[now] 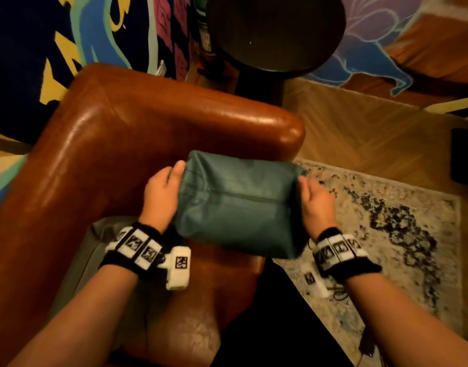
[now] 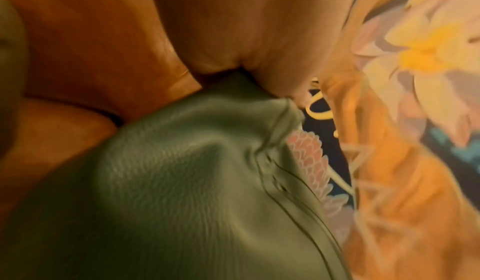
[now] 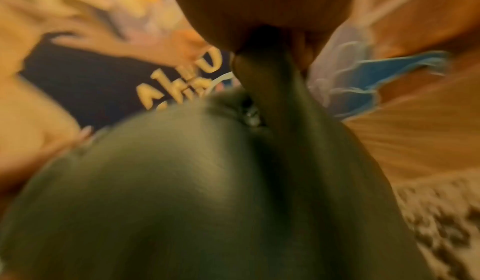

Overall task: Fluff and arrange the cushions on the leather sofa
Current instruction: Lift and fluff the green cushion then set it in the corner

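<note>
Head view | left hand [image 1: 162, 192], right hand [image 1: 316, 200] grip green cushion [image 1: 238, 205] ends | above leather sofa [image 1: 137, 123]

The brown leather sofa [image 1: 137, 133] carries 1 grey cushion [image 1: 95, 250] on its seat, against the left side. Beside the sofa's right edge, a patterned rug [image 1: 402, 234] lies on the herringbone wood floor [image 1: 360, 128].

A round dark table [image 1: 276, 30] stands by the painted wall [image 1: 29, 49]. A patterned rug [image 1: 402, 221] lies on the wooden floor [image 1: 360, 128].
</note>
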The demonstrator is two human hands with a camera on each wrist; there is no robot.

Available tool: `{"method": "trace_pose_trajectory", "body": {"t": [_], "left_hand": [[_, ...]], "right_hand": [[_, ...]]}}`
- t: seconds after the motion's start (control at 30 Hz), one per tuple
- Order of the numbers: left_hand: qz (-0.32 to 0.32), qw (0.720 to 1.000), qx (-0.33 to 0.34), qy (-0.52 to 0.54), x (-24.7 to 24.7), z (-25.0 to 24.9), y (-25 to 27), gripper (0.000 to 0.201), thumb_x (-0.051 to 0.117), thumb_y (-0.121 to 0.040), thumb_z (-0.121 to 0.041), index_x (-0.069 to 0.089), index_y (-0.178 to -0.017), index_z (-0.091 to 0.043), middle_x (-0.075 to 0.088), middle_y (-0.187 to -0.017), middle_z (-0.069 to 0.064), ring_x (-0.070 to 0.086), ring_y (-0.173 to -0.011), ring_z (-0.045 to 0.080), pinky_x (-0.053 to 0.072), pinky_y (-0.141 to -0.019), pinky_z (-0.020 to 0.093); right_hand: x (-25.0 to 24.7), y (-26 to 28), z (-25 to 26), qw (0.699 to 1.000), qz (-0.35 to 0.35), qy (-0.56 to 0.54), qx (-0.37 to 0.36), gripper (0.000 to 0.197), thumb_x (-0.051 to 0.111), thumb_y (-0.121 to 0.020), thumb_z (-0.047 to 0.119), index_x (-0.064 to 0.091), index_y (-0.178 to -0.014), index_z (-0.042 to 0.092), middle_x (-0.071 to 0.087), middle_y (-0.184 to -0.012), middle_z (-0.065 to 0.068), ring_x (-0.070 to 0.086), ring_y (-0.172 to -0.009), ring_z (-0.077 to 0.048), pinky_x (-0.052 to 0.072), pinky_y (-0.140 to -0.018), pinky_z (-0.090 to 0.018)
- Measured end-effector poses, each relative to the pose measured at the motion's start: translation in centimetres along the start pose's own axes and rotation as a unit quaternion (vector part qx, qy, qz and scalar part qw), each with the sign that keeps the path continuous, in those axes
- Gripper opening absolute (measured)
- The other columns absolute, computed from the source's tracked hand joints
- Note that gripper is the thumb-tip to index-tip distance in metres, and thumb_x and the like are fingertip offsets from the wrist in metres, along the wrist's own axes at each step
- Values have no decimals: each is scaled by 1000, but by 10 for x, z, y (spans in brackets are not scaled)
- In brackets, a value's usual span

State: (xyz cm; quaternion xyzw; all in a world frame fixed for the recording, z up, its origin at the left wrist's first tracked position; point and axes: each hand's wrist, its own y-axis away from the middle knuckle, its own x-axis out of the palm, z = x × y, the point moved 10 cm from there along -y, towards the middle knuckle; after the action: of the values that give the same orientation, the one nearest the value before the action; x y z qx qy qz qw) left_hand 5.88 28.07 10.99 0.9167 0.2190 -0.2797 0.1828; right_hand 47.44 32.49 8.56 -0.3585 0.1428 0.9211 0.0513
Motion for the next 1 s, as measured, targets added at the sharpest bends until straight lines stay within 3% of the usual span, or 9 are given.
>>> {"method": "trace_pose_trajectory", "body": {"t": [0.07, 0.3, 0.47, 0.57, 0.67, 0.73, 0.8, 0.9, 1.0], "left_hand": [[-9, 1000, -12, 0, -14, 8, -8, 49, 50, -102, -42, 69, -86, -1, 67, -82, 10, 58, -80, 20, 38, -68, 31], [23, 998, -48, 21, -5, 50, -12, 52, 57, -96, -48, 66, -75, -2, 68, -75, 21, 58, -67, 22, 49, -69, 46], [5, 988, -85, -131, -9, 56, -10, 31, 63, -96, -32, 68, -117, -9, 67, -116, 21, 61, -112, 38, 46, -96, 41], [131, 989, -22, -67, 30, 11, 11, 32, 56, -98, -44, 70, -107, -17, 70, -107, 7, 65, -102, 26, 50, -86, 37], [304, 949, -75, 27, 80, -9, 50, 28, 46, -102, -42, 66, -107, -23, 70, -101, -3, 65, -91, 12, 51, -76, 21], [255, 966, -23, -33, 71, -9, 45, 27, 54, -101, -36, 69, -110, -15, 73, -102, 3, 65, -91, 12, 46, -72, 19], [122, 988, -37, -87, 36, 12, 25, 31, 60, -99, -29, 68, -115, -4, 72, -110, 17, 66, -103, 29, 44, -79, 29], [36, 993, -80, -79, 2, 42, 15, 32, 62, -97, -28, 64, -114, -1, 68, -110, 21, 63, -107, 36, 40, -78, 34], [8, 995, -69, -76, -9, 43, 17, 35, 63, -95, -39, 64, -101, -4, 65, -91, 11, 63, -95, 33, 36, -73, 31]], "right_hand": [[-16, 1, -17, 1000, -11, -11, 23, 36, 44, -106, 30, 69, -97, 6, 64, -89, -10, 59, -84, -23, 33, -72, -26], [-45, 0, -50, 993, -60, -28, 97, 50, 46, -103, 43, 70, -93, 0, 67, -86, -21, 61, -81, -32, 36, -69, -32], [-25, 19, 14, 993, -24, -102, 48, 40, 58, -97, 43, 66, -82, 7, 66, -77, -10, 60, -76, -25, 43, -68, -35], [46, 45, 73, 991, 26, -131, 0, 23, 67, -93, 32, 64, -80, 14, 60, -68, 5, 52, -63, 0, 39, -67, -30], [129, 76, 123, 973, 154, -165, -49, 13, 62, -95, 12, 67, -107, 9, 68, -90, -2, 58, -81, -7, 42, -78, -24], [180, 102, 139, 928, 323, -175, -62, 35, 53, -96, -2, 59, -130, 0, 66, -120, -8, 56, -108, -11, 40, -97, -19], [194, 113, 132, 907, 388, -157, -58, 38, 51, -95, -4, 60, -132, 0, 66, -127, -16, 59, -116, -17, 42, -107, -27], [132, 65, 75, 988, 131, 74, -39, 41, 58, -93, 15, 61, -133, 20, 60, -131, -13, 55, -122, -32, 42, -103, -43], [72, 31, -6, 976, 24, 190, 102, 56, 55, -96, 43, 42, -146, 22, 42, -149, -18, 41, -135, -39, 34, -110, -55]]}}
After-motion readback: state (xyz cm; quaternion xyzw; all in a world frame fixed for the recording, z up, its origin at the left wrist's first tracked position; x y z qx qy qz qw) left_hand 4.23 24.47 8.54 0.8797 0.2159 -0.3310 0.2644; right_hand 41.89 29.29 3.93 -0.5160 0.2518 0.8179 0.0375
